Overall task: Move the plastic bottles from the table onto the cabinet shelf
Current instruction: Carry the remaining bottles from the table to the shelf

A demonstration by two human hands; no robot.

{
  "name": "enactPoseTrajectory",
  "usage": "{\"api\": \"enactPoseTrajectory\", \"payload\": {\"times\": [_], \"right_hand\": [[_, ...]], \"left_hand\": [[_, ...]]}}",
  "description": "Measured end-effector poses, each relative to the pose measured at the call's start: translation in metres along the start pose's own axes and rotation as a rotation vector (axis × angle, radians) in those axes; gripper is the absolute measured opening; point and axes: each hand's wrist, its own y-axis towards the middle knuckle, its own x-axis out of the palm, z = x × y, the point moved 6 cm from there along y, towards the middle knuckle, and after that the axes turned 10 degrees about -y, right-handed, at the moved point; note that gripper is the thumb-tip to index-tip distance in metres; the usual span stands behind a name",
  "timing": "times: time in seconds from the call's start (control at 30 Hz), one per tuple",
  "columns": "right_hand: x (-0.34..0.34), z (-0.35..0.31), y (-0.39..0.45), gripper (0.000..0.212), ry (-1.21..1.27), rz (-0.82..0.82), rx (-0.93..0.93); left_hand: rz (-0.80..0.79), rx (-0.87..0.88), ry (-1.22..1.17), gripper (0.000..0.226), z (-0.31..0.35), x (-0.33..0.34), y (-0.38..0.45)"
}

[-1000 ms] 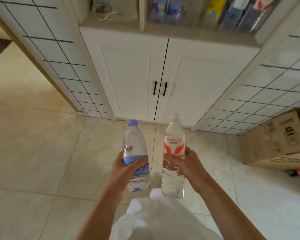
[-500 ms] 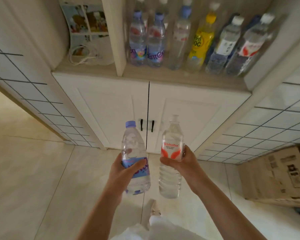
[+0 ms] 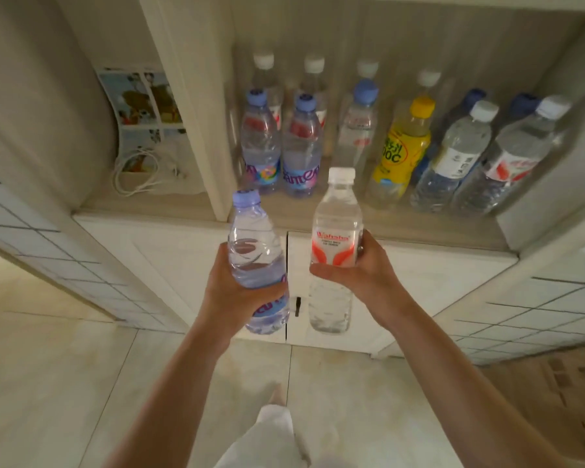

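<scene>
Left hand (image 3: 242, 292) wrapped round clear blue-capped plastic bottle with blue label (image 3: 255, 261), upright, in front of white cabinet shelf (image 3: 419, 228), just below its front edge. Right hand (image 3: 358, 271) gripping clear white-capped plastic bottle with red-and-white label (image 3: 335, 248), upright, also in front of shelf edge, just beside the first, not touching. On shelf: two blue-capped labelled bottles (image 3: 279, 146) at left, yellow-capped yellow bottle (image 3: 404, 146) mid-right, white-capped clear bottles (image 3: 480, 153) far right; back row blurred, probably more white caps. White coiled cable (image 3: 139, 173) in compartment left of the shelf divider. Black door handle (image 3: 298, 306) below shelf, between the held bottles.
</scene>
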Motion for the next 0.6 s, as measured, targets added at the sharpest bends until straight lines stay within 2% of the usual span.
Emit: {"api": "enactPoseTrajectory", "payload": {"times": [0.13,0.3,0.43,0.6], "right_hand": [[-0.002,-0.036,0.052,0.074,-0.044,0.086,-0.11],[0.0,-0.067,0.095,0.078,-0.056,0.146,-0.21],[0.005,-0.071,0.114,0.075,-0.053,0.189,-0.265],[0.013,-0.06,0.12,0.075,-0.034,0.205,-0.276]], "left_hand": [[-0.083,0.091,0.001,0.073,0.024,0.003,0.065],[-0.111,0.181,-0.017,0.084,0.038,0.009,0.126],[-0.117,0.189,-0.09,0.082,0.034,0.011,0.153],[-0.111,0.221,-0.072,0.079,0.029,0.011,0.164]]}}
